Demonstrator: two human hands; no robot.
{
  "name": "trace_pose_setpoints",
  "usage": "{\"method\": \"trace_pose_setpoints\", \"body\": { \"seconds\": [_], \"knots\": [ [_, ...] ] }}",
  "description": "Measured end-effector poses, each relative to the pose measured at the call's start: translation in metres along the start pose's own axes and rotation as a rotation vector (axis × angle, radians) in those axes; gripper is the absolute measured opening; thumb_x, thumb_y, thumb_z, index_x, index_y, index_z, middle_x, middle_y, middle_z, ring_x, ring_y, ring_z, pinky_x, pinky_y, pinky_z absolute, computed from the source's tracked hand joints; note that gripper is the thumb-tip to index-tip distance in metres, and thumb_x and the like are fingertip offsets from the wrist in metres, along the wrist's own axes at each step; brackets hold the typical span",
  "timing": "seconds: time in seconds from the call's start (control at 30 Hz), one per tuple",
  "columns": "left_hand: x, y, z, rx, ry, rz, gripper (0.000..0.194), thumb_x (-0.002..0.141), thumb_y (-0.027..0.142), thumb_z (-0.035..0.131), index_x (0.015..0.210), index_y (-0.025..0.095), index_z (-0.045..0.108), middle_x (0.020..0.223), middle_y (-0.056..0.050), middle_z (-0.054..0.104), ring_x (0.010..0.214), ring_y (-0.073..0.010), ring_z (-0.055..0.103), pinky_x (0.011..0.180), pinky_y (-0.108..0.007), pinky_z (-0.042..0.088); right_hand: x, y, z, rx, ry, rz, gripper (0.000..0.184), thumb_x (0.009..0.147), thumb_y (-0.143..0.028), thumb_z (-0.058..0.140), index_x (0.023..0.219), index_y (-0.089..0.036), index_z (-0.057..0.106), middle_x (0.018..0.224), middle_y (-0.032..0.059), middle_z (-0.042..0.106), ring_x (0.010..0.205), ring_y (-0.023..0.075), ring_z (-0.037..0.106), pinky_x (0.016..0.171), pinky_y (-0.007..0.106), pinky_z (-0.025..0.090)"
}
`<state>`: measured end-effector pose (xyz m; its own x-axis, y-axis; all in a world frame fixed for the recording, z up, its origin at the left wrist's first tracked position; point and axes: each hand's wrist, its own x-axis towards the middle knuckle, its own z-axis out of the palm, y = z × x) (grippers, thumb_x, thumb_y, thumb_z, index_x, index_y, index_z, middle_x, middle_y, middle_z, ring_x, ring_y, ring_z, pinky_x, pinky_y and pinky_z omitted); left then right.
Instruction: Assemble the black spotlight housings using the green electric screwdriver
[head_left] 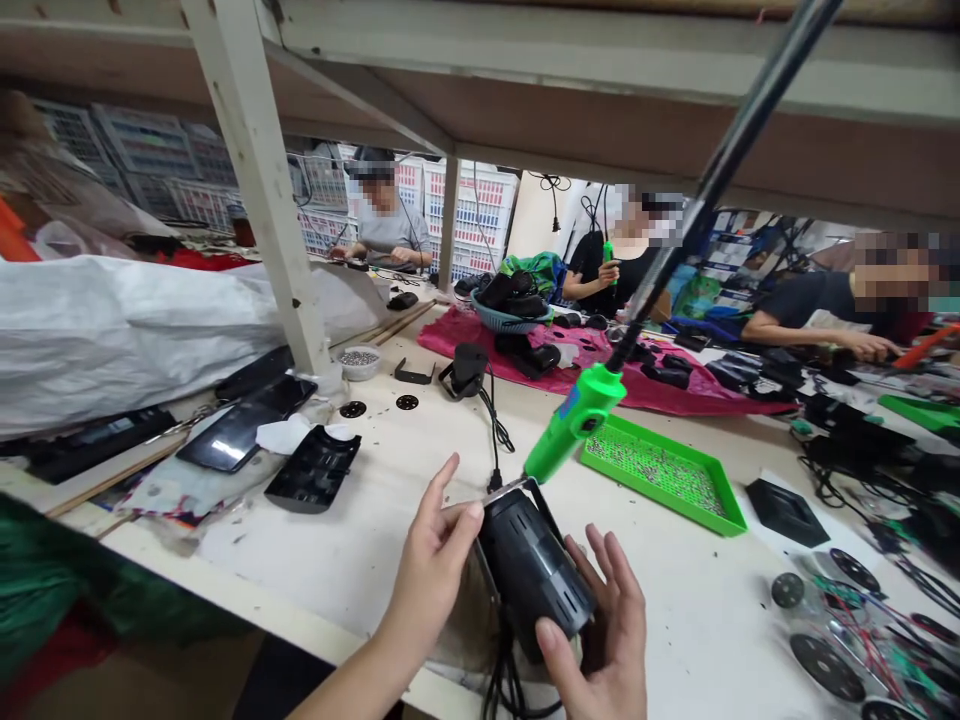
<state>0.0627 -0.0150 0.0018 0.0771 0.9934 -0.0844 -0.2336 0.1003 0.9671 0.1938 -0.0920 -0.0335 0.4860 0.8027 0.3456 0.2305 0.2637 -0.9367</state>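
Head camera, and here we go: the left hand point(431, 570) and right hand point(600, 640) have their grips closed on a black vented cylindrical housing point(529, 570), held up over the bench point(675, 620), with its black cable point(504, 685) dropping away at six o'clock. A green electric screwdriver point(574, 420) sits right at the housing's top edge, a green tray of small screws point(660, 475) lies at two o'clock, a black ribbed cover point(313, 467) at ten, and a co-worker point(386, 215) works far off at eleven.
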Motion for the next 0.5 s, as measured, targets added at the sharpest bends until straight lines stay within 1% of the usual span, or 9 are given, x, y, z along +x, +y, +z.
{"method": "trace_pose_setpoints", "body": {
  "seconds": [0.03, 0.1, 0.17, 0.2, 0.23, 0.33, 0.37, 0.43, 0.5],
  "knots": [
    [0.001, 0.002, -0.001, -0.048, -0.002, -0.03, 0.074, 0.082, 0.048, 0.062, 0.146, 0.024, 0.03, 0.075, 0.001, 0.068, 0.083, -0.02, 0.064, 0.091, -0.037, 0.042, -0.001, 0.0, 0.001, 0.019, 0.013, 0.004, 0.067, 0.082, -0.042, 0.063, 0.14, -0.036, 0.031, 0.148, 0.0101, 0.034, 0.129, 0.0309, 0.044, 0.098, 0.05, 0.044],
    [0.0, 0.005, 0.0, -0.172, 0.03, -0.07, 0.076, 0.079, 0.044, 0.067, 0.145, 0.028, 0.031, 0.107, -0.007, 0.069, 0.105, -0.023, 0.061, 0.098, -0.038, 0.039, -0.002, -0.002, 0.002, 0.041, 0.05, -0.008, 0.066, 0.081, -0.04, 0.064, 0.139, -0.035, 0.033, 0.147, 0.0106, 0.037, 0.128, 0.0302, 0.046, 0.098, 0.049, 0.044],
    [-0.009, 0.005, 0.006, -0.318, 0.085, -0.107, 0.079, 0.076, 0.042, 0.072, 0.144, 0.032, 0.032, 0.143, -0.009, 0.048, 0.128, -0.0254, 0.047, 0.105, -0.038, 0.035, -0.002, -0.003, 0.003, 0.043, 0.088, -0.051, 0.064, 0.082, -0.04, 0.064, 0.138, -0.033, 0.036, 0.143, 0.0116, 0.041, 0.127, 0.0304, 0.047, 0.098, 0.049, 0.043],
    [-0.015, 0.002, 0.01, -0.404, 0.089, -0.133, 0.081, 0.074, 0.043, 0.074, 0.143, 0.034, 0.033, 0.151, -0.007, 0.038, 0.134, -0.0265, 0.04, 0.107, -0.038, 0.034, -0.002, -0.002, 0.004, 0.04, 0.101, -0.08, 0.062, 0.082, -0.041, 0.064, 0.138, -0.031, 0.037, 0.141, 0.0121, 0.044, 0.126, 0.0308, 0.048, 0.098, 0.049, 0.043],
    [-0.022, -0.002, 0.014, -0.489, 0.062, -0.176, 0.083, 0.072, 0.045, 0.076, 0.142, 0.035, 0.035, 0.153, -0.006, 0.035, 0.137, -0.0275, 0.037, 0.108, -0.039, 0.034, -0.002, 0.001, 0.004, 0.032, 0.105, -0.112, 0.061, 0.083, -0.042, 0.063, 0.137, -0.029, 0.038, 0.139, 0.0127, 0.045, 0.126, 0.0315, 0.048, 0.098, 0.049, 0.044],
    [-0.038, -0.016, 0.021, -0.725, -0.146, -0.361, 0.079, 0.064, 0.045, 0.081, 0.135, 0.027, 0.049, 0.136, -0.011, 0.057, 0.132, -0.0326, 0.044, 0.107, -0.043, 0.037, -0.005, 0.018, 0.005, -0.047, 0.063, -0.216, 0.065, 0.084, -0.052, 0.056, 0.139, -0.024, 0.038, 0.138, 0.0155, 0.044, 0.13, 0.0349, 0.043, 0.097, 0.051, 0.045],
    [-0.039, -0.018, 0.02, -0.767, -0.156, -0.428, 0.07, 0.068, 0.044, 0.079, 0.13, 0.023, 0.054, 0.127, -0.013, 0.064, 0.127, -0.0324, 0.05, 0.107, -0.043, 0.038, -0.007, 0.026, 0.006, -0.085, 0.024, -0.269, 0.068, 0.084, -0.057, 0.052, 0.141, -0.022, 0.036, 0.14, 0.0163, 0.041, 0.132, 0.0353, 0.041, 0.095, 0.05, 0.048],
    [-0.036, -0.012, 0.013, -0.842, -0.093, -0.486, 0.055, 0.076, 0.048, 0.07, 0.119, 0.014, 0.062, 0.113, -0.015, 0.071, 0.117, -0.0301, 0.06, 0.104, -0.039, 0.043, -0.013, 0.042, 0.009, -0.161, -0.081, -0.379, 0.073, 0.086, -0.063, 0.042, 0.145, -0.023, 0.028, 0.142, 0.0161, 0.039, 0.131, 0.0328, 0.043, 0.088, 0.045, 0.054],
    [-0.027, 0.004, 0.001, -0.943, -0.047, -0.4, 0.057, 0.08, 0.054, 0.061, 0.115, 0.009, 0.064, 0.111, -0.018, 0.071, 0.11, -0.0289, 0.064, 0.1, -0.037, 0.047, -0.021, 0.053, 0.014, -0.213, -0.18, -0.429, 0.068, 0.09, -0.058, 0.04, 0.147, -0.024, 0.025, 0.134, 0.0145, 0.051, 0.119, 0.0278, 0.056, 0.084, 0.039, 0.056]
  ]
}}
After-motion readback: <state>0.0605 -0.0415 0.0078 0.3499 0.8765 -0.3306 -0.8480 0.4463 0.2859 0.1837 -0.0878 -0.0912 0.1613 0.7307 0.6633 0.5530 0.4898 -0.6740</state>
